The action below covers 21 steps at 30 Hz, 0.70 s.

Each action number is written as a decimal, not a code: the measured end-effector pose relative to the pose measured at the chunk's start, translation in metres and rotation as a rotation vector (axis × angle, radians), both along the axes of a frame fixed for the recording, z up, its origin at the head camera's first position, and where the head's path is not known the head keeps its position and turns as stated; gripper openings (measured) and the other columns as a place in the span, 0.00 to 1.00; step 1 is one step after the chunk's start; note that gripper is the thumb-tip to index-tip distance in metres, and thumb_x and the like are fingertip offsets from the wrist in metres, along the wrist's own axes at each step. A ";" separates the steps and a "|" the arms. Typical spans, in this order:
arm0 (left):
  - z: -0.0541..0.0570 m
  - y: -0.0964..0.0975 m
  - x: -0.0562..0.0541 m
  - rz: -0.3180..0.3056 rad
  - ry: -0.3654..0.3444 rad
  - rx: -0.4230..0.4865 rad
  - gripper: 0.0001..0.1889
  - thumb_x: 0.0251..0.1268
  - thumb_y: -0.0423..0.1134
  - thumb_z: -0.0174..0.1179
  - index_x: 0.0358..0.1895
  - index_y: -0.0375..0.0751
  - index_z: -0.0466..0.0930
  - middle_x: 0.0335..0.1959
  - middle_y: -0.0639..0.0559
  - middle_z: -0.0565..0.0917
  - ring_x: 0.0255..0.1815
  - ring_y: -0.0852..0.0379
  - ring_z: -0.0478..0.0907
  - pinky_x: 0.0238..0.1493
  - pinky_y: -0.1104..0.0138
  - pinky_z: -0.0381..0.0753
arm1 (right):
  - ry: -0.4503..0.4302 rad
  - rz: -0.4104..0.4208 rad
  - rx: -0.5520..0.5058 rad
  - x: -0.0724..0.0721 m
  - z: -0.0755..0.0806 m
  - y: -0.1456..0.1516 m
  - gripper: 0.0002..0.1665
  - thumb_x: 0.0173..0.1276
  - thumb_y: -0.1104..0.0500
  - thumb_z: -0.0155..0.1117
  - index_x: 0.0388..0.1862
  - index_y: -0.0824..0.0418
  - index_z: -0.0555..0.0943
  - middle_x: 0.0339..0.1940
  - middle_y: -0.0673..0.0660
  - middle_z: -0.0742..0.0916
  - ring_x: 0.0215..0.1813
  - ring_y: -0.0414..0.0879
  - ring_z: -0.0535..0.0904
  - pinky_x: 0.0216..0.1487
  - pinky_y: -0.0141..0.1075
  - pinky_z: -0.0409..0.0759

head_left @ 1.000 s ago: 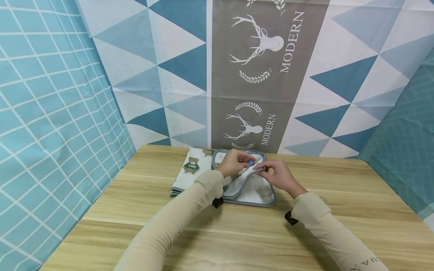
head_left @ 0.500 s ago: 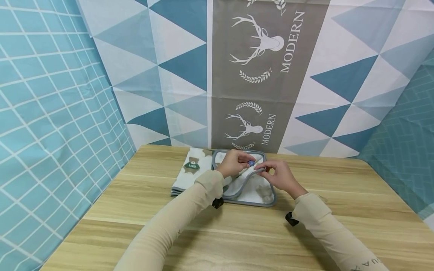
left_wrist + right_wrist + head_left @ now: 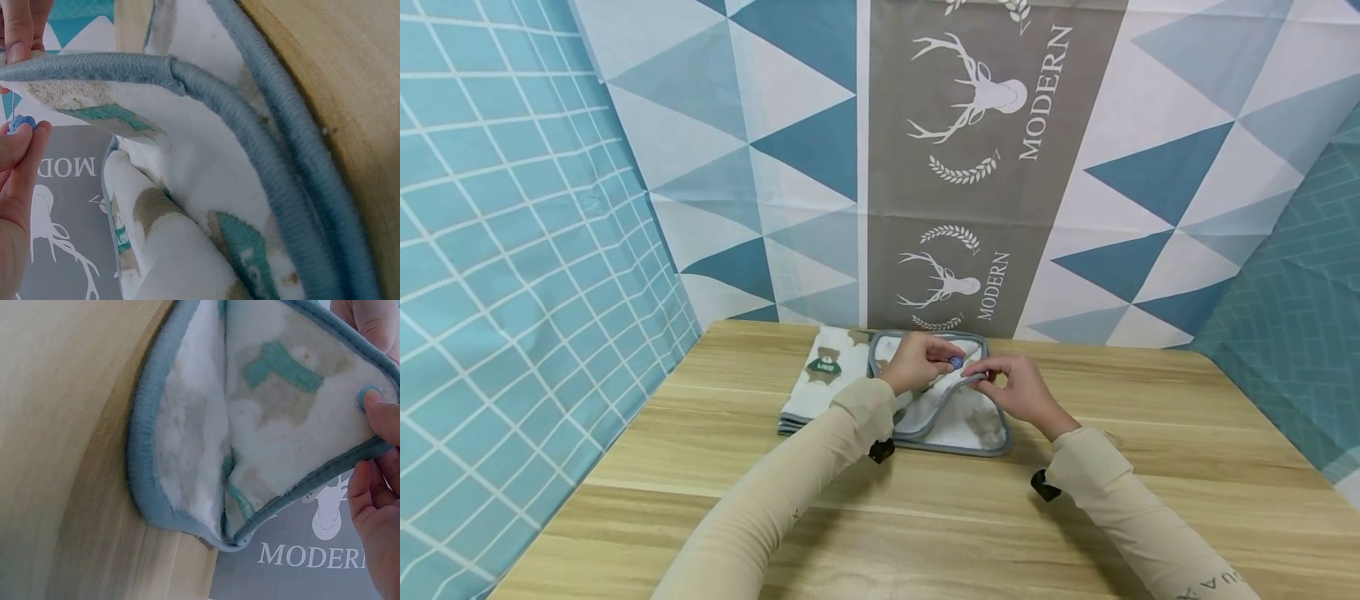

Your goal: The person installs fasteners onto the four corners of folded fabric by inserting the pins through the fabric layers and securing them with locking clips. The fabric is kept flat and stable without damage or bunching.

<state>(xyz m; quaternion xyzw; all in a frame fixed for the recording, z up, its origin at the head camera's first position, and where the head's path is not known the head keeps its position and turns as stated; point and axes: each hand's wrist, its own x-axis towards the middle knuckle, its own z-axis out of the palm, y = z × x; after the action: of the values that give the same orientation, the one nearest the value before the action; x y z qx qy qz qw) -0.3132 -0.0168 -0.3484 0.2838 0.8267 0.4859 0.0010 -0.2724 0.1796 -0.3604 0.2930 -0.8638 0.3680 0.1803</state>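
Pinching a blue knob in the left hand, thumb to fingers; gripping the raised grey-blue edge of a bear-print cloth in the right hand; both hands near each other over the cloth, at the far middle of the table.

In the head view, just a blue dot at the left fingertips; in the left wrist view, a lobed outline plus a thin shaft between knob and cloth edge; can't tell whether through the cloth. In the right wrist view, a blue disc against the printed face of the lifted flap, partly under a thumb; can't tell if same piece as the knob; also the open fold, hidden from above.

Only from the head view: folded towels stacked just left of the cloth; full deer-and-triangle backdrop behind the far edge; blue grid sheet along the left.
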 end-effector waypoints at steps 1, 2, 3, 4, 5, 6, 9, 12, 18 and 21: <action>0.000 0.000 0.000 -0.002 -0.001 0.001 0.13 0.58 0.23 0.63 0.46 0.33 0.85 0.45 0.37 0.87 0.47 0.49 0.86 0.46 0.70 0.85 | -0.002 -0.002 0.001 0.000 0.000 0.000 0.09 0.58 0.69 0.69 0.35 0.57 0.89 0.35 0.55 0.91 0.30 0.33 0.76 0.32 0.28 0.77; 0.000 0.000 0.000 -0.003 -0.002 0.000 0.13 0.57 0.23 0.63 0.46 0.33 0.85 0.46 0.37 0.87 0.47 0.49 0.86 0.46 0.70 0.85 | -0.005 -0.004 0.003 0.000 0.000 0.000 0.09 0.58 0.69 0.69 0.35 0.57 0.89 0.35 0.55 0.91 0.30 0.33 0.76 0.32 0.28 0.77; 0.000 0.000 0.001 -0.003 -0.005 0.001 0.13 0.58 0.23 0.63 0.46 0.33 0.85 0.46 0.37 0.87 0.47 0.49 0.86 0.46 0.70 0.85 | -0.008 -0.007 0.003 0.000 0.001 0.000 0.09 0.58 0.69 0.69 0.34 0.57 0.89 0.35 0.55 0.91 0.30 0.33 0.76 0.32 0.29 0.77; 0.000 -0.001 0.001 -0.004 -0.005 0.001 0.13 0.58 0.23 0.63 0.46 0.33 0.85 0.46 0.37 0.87 0.47 0.49 0.86 0.46 0.71 0.84 | -0.011 -0.008 0.004 0.000 0.000 0.000 0.09 0.58 0.69 0.69 0.34 0.57 0.89 0.35 0.55 0.91 0.30 0.33 0.76 0.32 0.30 0.77; 0.000 -0.001 0.001 -0.005 -0.005 0.001 0.13 0.58 0.23 0.62 0.46 0.33 0.85 0.45 0.37 0.87 0.46 0.49 0.86 0.46 0.71 0.84 | -0.014 -0.011 0.006 0.000 0.000 0.000 0.09 0.58 0.69 0.69 0.34 0.57 0.89 0.35 0.55 0.91 0.30 0.33 0.76 0.31 0.30 0.77; -0.001 -0.001 0.000 -0.008 -0.006 0.004 0.13 0.58 0.23 0.62 0.46 0.33 0.85 0.45 0.36 0.87 0.46 0.49 0.87 0.45 0.71 0.84 | -0.016 -0.013 0.006 0.000 0.000 0.000 0.09 0.58 0.69 0.69 0.34 0.57 0.89 0.35 0.55 0.91 0.30 0.33 0.76 0.31 0.30 0.77; -0.001 -0.001 0.000 -0.010 -0.006 0.004 0.12 0.58 0.23 0.63 0.46 0.33 0.85 0.45 0.37 0.87 0.46 0.49 0.87 0.45 0.71 0.84 | -0.016 -0.014 0.006 -0.001 -0.001 0.000 0.09 0.58 0.69 0.69 0.34 0.57 0.89 0.35 0.55 0.91 0.30 0.34 0.76 0.31 0.31 0.77; -0.002 -0.001 -0.001 -0.002 -0.003 -0.005 0.13 0.58 0.24 0.63 0.46 0.34 0.86 0.45 0.39 0.88 0.46 0.50 0.87 0.45 0.72 0.84 | -0.015 -0.007 0.005 0.000 -0.001 0.000 0.09 0.58 0.69 0.69 0.34 0.57 0.89 0.35 0.55 0.91 0.30 0.34 0.76 0.32 0.29 0.77; -0.004 0.000 -0.002 0.004 0.008 -0.018 0.13 0.58 0.24 0.63 0.47 0.35 0.86 0.45 0.42 0.88 0.47 0.50 0.86 0.45 0.73 0.84 | -0.018 -0.006 0.005 0.000 -0.001 0.000 0.09 0.58 0.69 0.69 0.34 0.56 0.89 0.35 0.55 0.91 0.30 0.34 0.76 0.30 0.29 0.76; -0.004 0.000 -0.002 -0.012 0.013 -0.013 0.13 0.58 0.24 0.63 0.46 0.35 0.86 0.45 0.42 0.88 0.47 0.50 0.86 0.45 0.73 0.84 | -0.020 -0.012 0.007 0.000 0.000 0.000 0.09 0.59 0.69 0.69 0.34 0.56 0.89 0.35 0.54 0.91 0.29 0.34 0.75 0.29 0.27 0.75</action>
<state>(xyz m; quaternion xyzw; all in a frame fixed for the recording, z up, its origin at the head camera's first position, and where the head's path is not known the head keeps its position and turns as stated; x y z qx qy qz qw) -0.3154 -0.0168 -0.3526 0.2918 0.8282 0.4784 0.0003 -0.2722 0.1795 -0.3604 0.2845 -0.8687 0.3669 0.1728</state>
